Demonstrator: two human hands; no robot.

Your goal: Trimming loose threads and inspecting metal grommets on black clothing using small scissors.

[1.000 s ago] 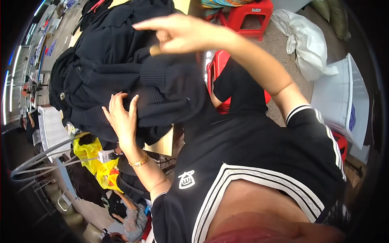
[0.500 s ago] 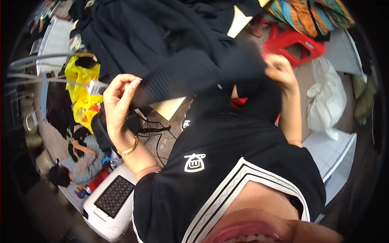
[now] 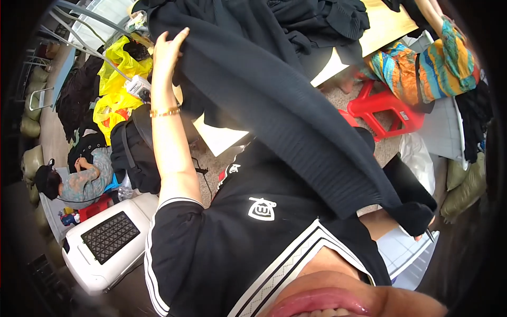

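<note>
A dark ribbed knit garment [image 3: 274, 105] is drawn out in a long slanting band from the upper left to the lower right, over my lap. My left hand [image 3: 168, 50] touches its upper left edge, thumb and forefinger stretched apart, the other fingers partly behind the cloth. At the lower right, my right hand [image 3: 419, 238] is closed on the folded end of the garment, which covers most of it. A thin pointed metal tip [image 3: 430, 235] pokes out beside these fingers; its kind is hidden.
More dark knitwear [image 3: 322, 21] heaps on the table [image 3: 388, 26] ahead. A red stool [image 3: 388, 111] and a person in a colourful patterned garment [image 3: 449, 63] are at the right. Yellow bags [image 3: 113, 95], a white case [image 3: 111, 243] and another seated person [image 3: 87, 177] are at the left.
My right hand has swung down and toward me at the right, pulling the garment into a long band. My left hand has moved up and away, its pinch opened out.
</note>
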